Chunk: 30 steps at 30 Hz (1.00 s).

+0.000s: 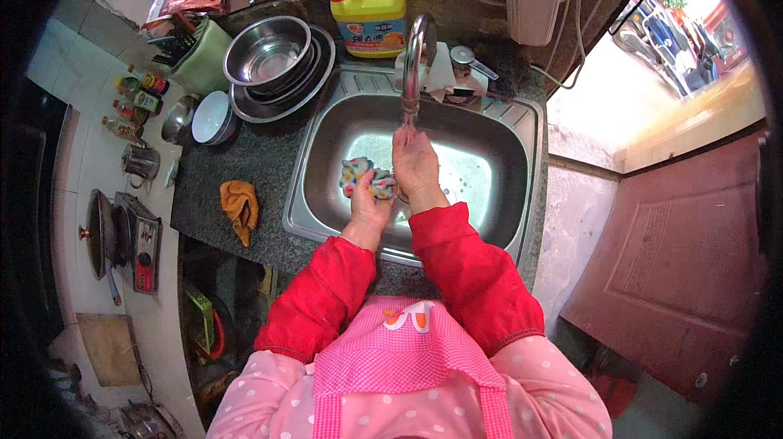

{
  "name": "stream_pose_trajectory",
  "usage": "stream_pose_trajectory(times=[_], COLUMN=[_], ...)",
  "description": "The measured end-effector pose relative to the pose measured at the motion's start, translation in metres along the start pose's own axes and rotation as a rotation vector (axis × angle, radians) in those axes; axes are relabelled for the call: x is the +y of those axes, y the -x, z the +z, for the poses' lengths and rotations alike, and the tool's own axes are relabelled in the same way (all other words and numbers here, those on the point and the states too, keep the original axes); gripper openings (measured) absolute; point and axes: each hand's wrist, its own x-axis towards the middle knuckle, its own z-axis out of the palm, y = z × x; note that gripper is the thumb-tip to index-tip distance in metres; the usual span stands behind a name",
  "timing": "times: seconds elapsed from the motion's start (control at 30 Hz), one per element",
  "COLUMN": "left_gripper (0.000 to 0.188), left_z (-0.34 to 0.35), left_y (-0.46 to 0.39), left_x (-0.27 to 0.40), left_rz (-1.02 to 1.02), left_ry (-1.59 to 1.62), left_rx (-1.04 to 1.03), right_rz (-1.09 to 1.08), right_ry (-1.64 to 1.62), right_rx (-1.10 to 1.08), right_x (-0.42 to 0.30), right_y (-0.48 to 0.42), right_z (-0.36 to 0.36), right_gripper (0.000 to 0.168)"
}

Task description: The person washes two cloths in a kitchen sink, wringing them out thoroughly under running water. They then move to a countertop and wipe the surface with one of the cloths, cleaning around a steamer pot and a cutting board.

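My left hand [371,210] grips a crumpled, multicoloured patterned cloth [358,177] over the stainless steel sink [324,164]. My right hand [417,164] is beside it, palm up with the fingers under the mouth of the chrome faucet [420,47]. Water runs from the faucet onto this hand, which holds nothing that I can see. Wet light reflections and drops show on the basin floor below. Both forearms wear red sleeve covers.
Left of the sink, an orange cloth [240,210], white bowls [212,118] and stacked metal basins [269,54] rest on the stone counter. A yellow detergent jug [370,17] stands behind the sink. A small metal strainer-like item [463,55] lies at the back right corner.
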Motion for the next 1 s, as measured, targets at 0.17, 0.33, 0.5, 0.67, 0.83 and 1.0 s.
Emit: stream_pose_trajectory(times=[0.17,0.33,0.5,0.67,0.83,1.0], left_gripper=[0.02,0.015,0.015,0.016,0.015,0.014], left_z=[-0.007,-0.006,-0.008,-0.014,-0.019,-0.019], left_y=[0.007,0.009,0.007,0.01,0.008,0.009], left_x=[-0.012,-0.016,-0.014,-0.011,-0.009,-0.017], left_rz=[-0.027,-0.027,-0.043,-0.026,-0.046,-0.07], left_ry=[0.003,-0.02,-0.024,-0.036,-0.012,-0.069], left_rx=[0.066,0.147,0.088,0.114,0.079,0.113], right_rz=[-0.031,-0.023,-0.391,-0.514,-0.497,-0.539], right_ry=[-0.046,-0.153,0.247,0.74,0.869,0.786], right_rx=[0.071,0.108,0.254,0.406,0.421,0.477], right_x=[-0.004,-0.051,-0.131,-0.163,-0.211,-0.205], right_y=[0.006,0.003,-0.034,-0.033,-0.009,0.005], right_z=[0.009,0.009,0.04,0.041,0.02,0.005], right_gripper=[0.023,0.029,0.034,0.025,0.03,0.033])
